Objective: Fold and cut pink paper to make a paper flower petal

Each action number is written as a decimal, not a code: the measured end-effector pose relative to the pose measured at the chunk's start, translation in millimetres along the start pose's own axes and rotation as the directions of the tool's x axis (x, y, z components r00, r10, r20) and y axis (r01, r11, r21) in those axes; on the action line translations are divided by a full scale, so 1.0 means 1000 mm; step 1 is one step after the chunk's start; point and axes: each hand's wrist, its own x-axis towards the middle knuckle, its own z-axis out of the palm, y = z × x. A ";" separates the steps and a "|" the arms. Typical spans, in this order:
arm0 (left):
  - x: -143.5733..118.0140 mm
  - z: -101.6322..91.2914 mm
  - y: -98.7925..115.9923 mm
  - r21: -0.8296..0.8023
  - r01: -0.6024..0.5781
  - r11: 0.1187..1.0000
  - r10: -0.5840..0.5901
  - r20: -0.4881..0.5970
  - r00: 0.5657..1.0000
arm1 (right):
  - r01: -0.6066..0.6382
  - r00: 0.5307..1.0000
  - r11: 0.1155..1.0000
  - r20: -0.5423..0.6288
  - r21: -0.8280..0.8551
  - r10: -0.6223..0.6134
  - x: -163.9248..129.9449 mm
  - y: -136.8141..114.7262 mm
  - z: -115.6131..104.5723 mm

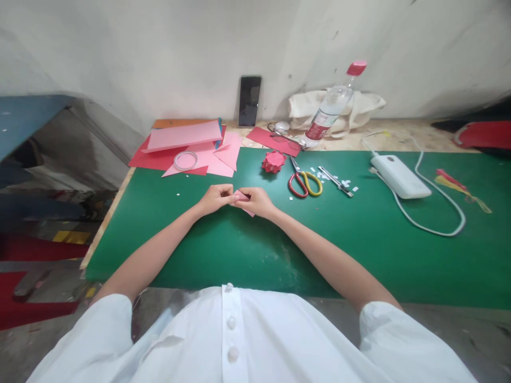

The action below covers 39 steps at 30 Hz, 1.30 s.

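Note:
Both my hands meet over the green mat [223,255], gripping one small piece of pink paper [248,212] between them. My left hand [216,199] has its thumb and fingers closed at the paper's left end. My right hand [257,201] pinches the paper from the other side, and a folded corner sticks out below its fingers. Most of the paper is hidden by my fingers. Just beyond my right hand sits a red folded paper ball [273,161]. Scissors [305,183] with red and yellow handles lie to the right of it.
Pink and red sheets [183,138] with a tape roll [186,160] lie at the back left. A phone [249,101] leans on the wall. A bottle [329,111], glasses [285,139], a utility knife [335,182], paper scraps and a cabled white power bank [401,176] are on the right.

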 end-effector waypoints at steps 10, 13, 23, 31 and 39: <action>0.000 0.001 0.001 0.019 -0.010 1.000 0.011 -0.033 0.999 | -0.040 0.997 0.998 -0.067 0.041 0.043 -0.003 -0.006 0.004; -0.001 0.001 0.001 0.023 -0.008 1.000 0.008 -0.031 0.999 | -0.028 0.997 0.997 -0.066 0.072 0.033 -0.003 -0.007 0.003; -0.002 -0.001 0.001 0.003 -0.031 1.000 0.031 0.033 0.999 | -0.013 0.998 0.991 -0.056 0.130 0.020 0.000 -0.005 -0.002; 0.000 -0.002 -0.003 -0.024 -0.010 1.000 0.010 0.000 1.000 | -0.002 0.998 0.994 -0.066 0.111 0.010 0.001 -0.002 -0.002; 0.001 0.002 -0.004 -0.034 0.006 0.999 -0.010 -0.128 0.992 | 0.014 0.998 0.998 -0.055 0.058 -0.011 0.001 -0.001 -0.001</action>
